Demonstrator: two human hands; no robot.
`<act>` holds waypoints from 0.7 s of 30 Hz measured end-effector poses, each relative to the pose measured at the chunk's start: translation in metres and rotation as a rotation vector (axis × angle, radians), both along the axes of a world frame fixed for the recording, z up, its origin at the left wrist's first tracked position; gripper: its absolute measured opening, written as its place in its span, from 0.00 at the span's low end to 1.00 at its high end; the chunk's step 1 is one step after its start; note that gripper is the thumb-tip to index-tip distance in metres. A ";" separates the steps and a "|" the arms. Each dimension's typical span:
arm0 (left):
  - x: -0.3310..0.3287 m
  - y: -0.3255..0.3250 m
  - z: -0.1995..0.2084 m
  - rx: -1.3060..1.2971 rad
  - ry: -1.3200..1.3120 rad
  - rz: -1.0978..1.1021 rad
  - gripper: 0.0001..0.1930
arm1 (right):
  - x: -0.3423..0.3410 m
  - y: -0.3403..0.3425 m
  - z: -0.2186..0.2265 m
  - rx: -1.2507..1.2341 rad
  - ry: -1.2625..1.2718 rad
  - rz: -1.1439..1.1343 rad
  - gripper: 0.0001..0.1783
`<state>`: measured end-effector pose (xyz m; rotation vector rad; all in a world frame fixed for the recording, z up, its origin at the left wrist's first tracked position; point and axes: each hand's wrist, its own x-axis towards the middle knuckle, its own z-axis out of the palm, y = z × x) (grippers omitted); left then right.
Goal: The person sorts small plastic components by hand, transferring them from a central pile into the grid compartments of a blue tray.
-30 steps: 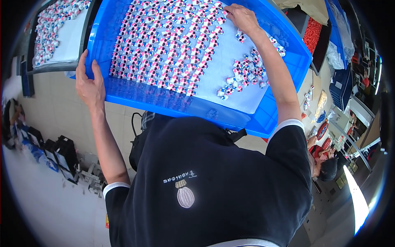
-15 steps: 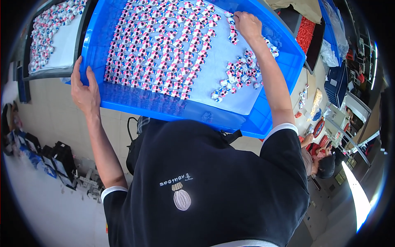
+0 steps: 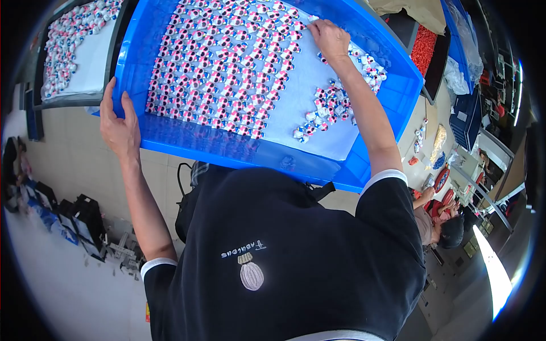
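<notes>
A large blue plastic tray [image 3: 199,152] lies before me, lined with white paper. Tight rows of small white, pink and blue toy figures [image 3: 227,74] with dark eye patches fill its left and middle. A loose heap of the same figures [image 3: 327,108] lies on the right side. My right hand [image 3: 331,40] is closed in a pinch at the far end of the rows. A small figure [image 3: 313,19] shows partly at its fingertips. My left hand [image 3: 121,125] grips the tray's near left corner, the thumb on the inner side and the fingers along the outer wall.
A dark tray [image 3: 85,62] with more loose figures stands at the left. Red pieces fill a bin [image 3: 422,51] at the right, beside clear plastic bags [image 3: 455,77]. Farther right, a person [image 3: 449,230] sits near other parts. Black crates [image 3: 85,219] stand at lower left.
My right hand has moved slightly left, from the loose figures to the edge of the rows, with a figure at its fingertips. My left hand stays on the tray corner.
</notes>
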<state>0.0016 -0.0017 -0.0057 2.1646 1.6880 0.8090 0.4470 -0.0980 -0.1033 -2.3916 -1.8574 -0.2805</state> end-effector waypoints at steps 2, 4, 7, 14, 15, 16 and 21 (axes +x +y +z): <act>-0.001 0.000 -0.001 0.003 0.007 0.003 0.17 | -0.003 -0.004 0.005 0.084 0.104 -0.048 0.10; -0.001 0.000 0.000 0.001 -0.007 0.000 0.17 | -0.001 -0.002 0.006 0.069 0.063 -0.060 0.09; -0.003 0.001 -0.002 -0.007 -0.030 -0.001 0.17 | 0.000 -0.005 0.007 0.064 0.066 -0.035 0.09; -0.002 0.001 -0.001 0.004 -0.022 -0.002 0.17 | 0.002 -0.003 0.014 -0.049 0.190 -0.089 0.13; -0.001 0.001 -0.001 0.000 -0.023 -0.003 0.17 | 0.004 -0.002 0.014 -0.049 0.189 -0.090 0.13; 0.000 0.001 0.000 -0.004 -0.023 -0.002 0.17 | 0.007 0.000 0.014 -0.101 0.183 -0.061 0.14; -0.003 0.000 -0.002 -0.005 -0.015 0.004 0.17 | 0.007 0.002 0.022 -0.251 0.169 0.027 0.13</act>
